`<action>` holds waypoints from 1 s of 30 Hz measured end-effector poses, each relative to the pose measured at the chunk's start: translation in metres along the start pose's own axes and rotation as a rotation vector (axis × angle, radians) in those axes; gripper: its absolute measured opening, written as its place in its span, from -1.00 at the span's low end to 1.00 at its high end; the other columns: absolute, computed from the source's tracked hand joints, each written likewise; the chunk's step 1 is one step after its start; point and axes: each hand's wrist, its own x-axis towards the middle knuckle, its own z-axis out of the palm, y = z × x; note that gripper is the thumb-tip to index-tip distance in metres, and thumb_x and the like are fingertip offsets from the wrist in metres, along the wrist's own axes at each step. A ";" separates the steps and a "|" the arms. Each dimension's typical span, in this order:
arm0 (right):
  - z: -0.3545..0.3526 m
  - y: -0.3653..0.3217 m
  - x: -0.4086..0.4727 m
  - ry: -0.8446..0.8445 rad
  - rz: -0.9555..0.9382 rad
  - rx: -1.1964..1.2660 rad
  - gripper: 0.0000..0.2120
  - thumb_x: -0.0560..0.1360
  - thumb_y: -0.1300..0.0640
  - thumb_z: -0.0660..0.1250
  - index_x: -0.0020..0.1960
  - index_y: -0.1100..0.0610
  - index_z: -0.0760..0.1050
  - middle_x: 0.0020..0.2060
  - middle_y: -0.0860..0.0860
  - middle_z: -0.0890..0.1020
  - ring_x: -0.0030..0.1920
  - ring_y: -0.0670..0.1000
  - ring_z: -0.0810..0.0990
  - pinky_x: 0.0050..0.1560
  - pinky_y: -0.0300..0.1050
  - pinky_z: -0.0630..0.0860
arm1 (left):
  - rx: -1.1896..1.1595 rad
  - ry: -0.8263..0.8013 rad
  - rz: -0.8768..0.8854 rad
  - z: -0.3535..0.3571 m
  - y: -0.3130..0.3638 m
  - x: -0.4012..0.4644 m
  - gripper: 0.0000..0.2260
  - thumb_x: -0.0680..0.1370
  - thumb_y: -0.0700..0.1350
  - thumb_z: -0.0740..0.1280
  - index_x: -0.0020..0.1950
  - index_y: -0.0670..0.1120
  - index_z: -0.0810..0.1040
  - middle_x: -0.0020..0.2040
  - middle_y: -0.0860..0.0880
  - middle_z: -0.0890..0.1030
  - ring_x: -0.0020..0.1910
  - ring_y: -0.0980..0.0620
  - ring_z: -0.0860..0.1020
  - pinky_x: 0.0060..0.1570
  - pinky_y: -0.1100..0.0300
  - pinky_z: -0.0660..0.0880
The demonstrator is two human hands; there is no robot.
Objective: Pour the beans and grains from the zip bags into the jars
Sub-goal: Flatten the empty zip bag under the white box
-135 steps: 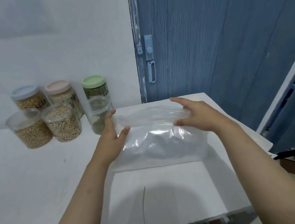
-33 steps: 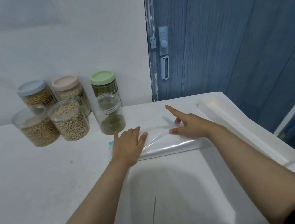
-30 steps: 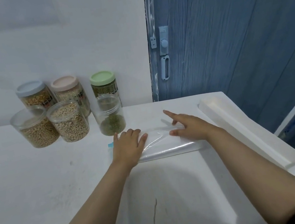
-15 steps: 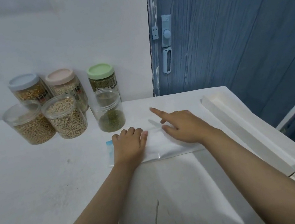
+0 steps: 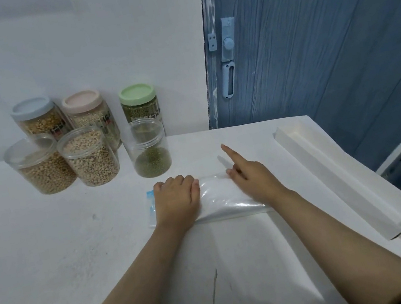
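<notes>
While the folded zip bag [image 5: 224, 197] lies lengthwise left-right on the tabletop [image 5: 52, 258], left hand [image 5: 176, 201] presses it flat-fingered, right hand [image 5: 251, 179] alongside, forefinger extended.

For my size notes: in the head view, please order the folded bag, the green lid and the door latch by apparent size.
1. folded bag
2. green lid and door latch: similar, so I leave them unranked.

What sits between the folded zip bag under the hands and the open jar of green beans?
Nothing visible: bare table separates the zip bag from the open jar. Left hand and right hand rest on it.
</notes>
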 end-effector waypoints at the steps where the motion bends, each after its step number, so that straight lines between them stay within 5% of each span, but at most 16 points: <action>1: 0.001 0.001 -0.003 0.023 -0.004 0.020 -0.42 0.67 0.06 0.17 0.61 -0.17 0.03 -0.34 -0.10 0.46 -0.28 -0.09 0.47 -0.17 -0.20 0.41 | -0.002 0.005 0.002 0.000 0.000 -0.001 -0.65 0.59 0.00 0.02 -0.24 -0.04 0.51 -0.35 0.02 0.50 -0.35 -0.10 0.46 -0.19 0.02 0.36; 6: 0.005 0.000 -0.013 0.105 0.047 0.037 -0.44 0.63 0.05 0.26 0.57 -0.16 0.17 -0.38 -0.09 0.47 -0.27 -0.04 0.50 -0.14 -0.13 0.46 | -0.018 -0.039 -0.021 -0.003 0.003 -0.007 -0.63 0.59 0.03 -0.02 -0.22 -0.02 0.52 -0.32 0.03 0.50 -0.31 -0.09 0.46 -0.17 0.02 0.34; 12: 0.004 -0.006 -0.026 0.042 0.060 -0.138 -0.30 0.65 -0.01 0.18 0.59 -0.23 -0.20 -0.08 -0.09 0.56 -0.15 0.00 0.56 0.00 -0.02 0.54 | -0.019 -0.056 0.015 -0.005 0.005 -0.016 -0.58 0.62 0.06 -0.04 0.12 0.03 0.61 -0.17 0.03 0.56 -0.19 -0.08 0.50 -0.07 0.00 0.34; 17: -0.003 -0.007 -0.034 -0.063 0.119 -0.258 -0.35 0.68 -0.01 0.10 0.61 -0.16 -0.22 -0.10 -0.01 0.60 -0.05 0.04 0.56 0.23 0.08 0.41 | 0.045 0.004 0.050 -0.005 0.015 -0.030 -0.57 0.61 0.03 0.04 0.27 -0.03 0.61 -0.17 -0.01 0.57 -0.20 -0.09 0.52 -0.07 -0.04 0.45; 21: -0.022 -0.009 -0.042 0.070 0.113 -0.360 -0.42 0.69 -0.08 0.02 0.62 -0.13 -0.17 0.25 0.03 0.52 0.25 0.15 0.48 0.28 0.11 0.32 | 0.064 0.013 0.078 -0.007 0.018 -0.038 -0.57 0.61 0.03 0.04 0.30 -0.05 0.59 -0.14 -0.03 0.58 -0.17 -0.10 0.53 -0.04 -0.05 0.45; 24: -0.047 0.004 -0.040 0.289 0.313 -0.457 -0.42 0.69 0.01 0.04 0.63 -0.09 -0.14 0.48 0.05 0.33 0.44 0.21 0.29 0.42 0.21 0.18 | 0.031 -0.026 0.067 -0.010 0.019 -0.037 -0.56 0.61 0.04 0.02 0.30 -0.04 0.59 -0.11 -0.02 0.59 -0.13 -0.10 0.54 0.01 -0.07 0.44; 27: -0.066 0.024 -0.036 0.199 0.648 -0.514 -0.31 0.64 0.13 0.10 0.62 -0.09 -0.23 0.57 0.08 0.13 0.52 0.28 0.10 0.49 0.31 -0.03 | -0.033 -0.072 0.050 -0.011 0.019 -0.039 -0.53 0.62 0.07 -0.02 0.31 -0.02 0.57 0.02 -0.01 0.58 0.01 -0.08 0.55 0.14 -0.08 0.36; 30: -0.069 0.035 -0.029 0.150 0.714 -0.435 -0.25 0.59 0.22 0.12 0.62 -0.09 -0.22 0.48 0.12 0.25 0.40 0.24 0.31 0.41 0.23 0.17 | -0.086 -0.113 0.027 -0.013 0.018 -0.038 -0.50 0.61 0.10 -0.06 0.32 -0.01 0.56 0.13 0.00 0.58 0.13 -0.05 0.53 0.21 -0.07 0.30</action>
